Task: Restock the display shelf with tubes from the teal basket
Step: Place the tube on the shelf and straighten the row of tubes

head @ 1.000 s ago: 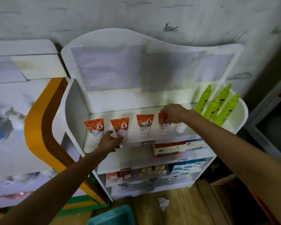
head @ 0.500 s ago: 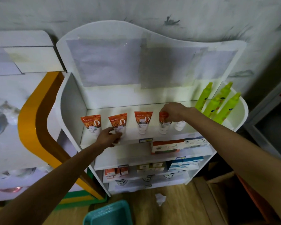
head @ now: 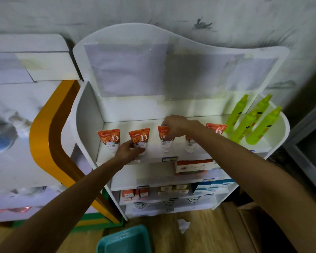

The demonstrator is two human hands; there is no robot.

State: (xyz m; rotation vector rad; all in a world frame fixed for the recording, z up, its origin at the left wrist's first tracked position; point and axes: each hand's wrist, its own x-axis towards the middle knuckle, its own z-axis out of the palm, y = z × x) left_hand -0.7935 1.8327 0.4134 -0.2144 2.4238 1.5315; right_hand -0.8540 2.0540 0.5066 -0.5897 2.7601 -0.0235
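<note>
Several orange-and-white tubes stand in a row on the top shelf [head: 173, 155] of the white display. My left hand [head: 129, 150] grips the lower part of the second tube [head: 140, 137] from the left. The top edge of the third tube [head: 166, 143] is pinched by my right hand [head: 175, 125]. The first tube [head: 109, 138] stands free at the left. My right forearm partly hides the fourth tube [head: 190, 146] and the fifth tube [head: 216, 129]. The teal basket [head: 123, 241] sits on the floor at the bottom edge, partly cut off.
Green spray bottles [head: 252, 125] stand at the shelf's right end. Boxes [head: 193, 166] fill the lower shelves. A crumpled paper [head: 183, 225] lies on the wooden floor, a cardboard box [head: 244, 216] at the right. A white and orange unit [head: 44, 125] stands to the left.
My right hand has shifted left from the fourth tube to the third. My left hand has risen from the shelf edge onto the second tube. The view has tilted down slightly.
</note>
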